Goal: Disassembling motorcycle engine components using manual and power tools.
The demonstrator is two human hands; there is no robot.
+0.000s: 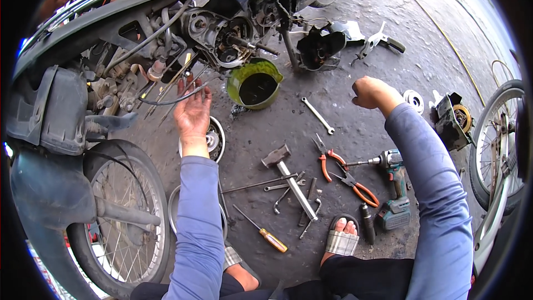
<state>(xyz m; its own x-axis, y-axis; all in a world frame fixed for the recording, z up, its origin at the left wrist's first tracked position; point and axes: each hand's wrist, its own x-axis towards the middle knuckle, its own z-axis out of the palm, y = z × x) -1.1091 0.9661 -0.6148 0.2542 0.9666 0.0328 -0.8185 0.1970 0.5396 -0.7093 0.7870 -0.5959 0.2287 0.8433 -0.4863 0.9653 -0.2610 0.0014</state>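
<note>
My left hand is palm up, fingers apart, beside the opened motorcycle engine. A thin black cable passes at its fingertips; I cannot tell whether they touch. My right hand hangs above the ground at the right, its fingers curled under; what they hold, if anything, is hidden. Below the engine stands a yellow-green tub with dark liquid in it. A combination wrench lies between my hands. Nearer me are a hammer, orange-handled pliers and a second orange-handled pair.
A cordless impact driver lies by my right forearm, and a yellow-handled screwdriver near my feet. The motorcycle's spoked wheel stands at the left. At the right are a removed engine cover and another wheel.
</note>
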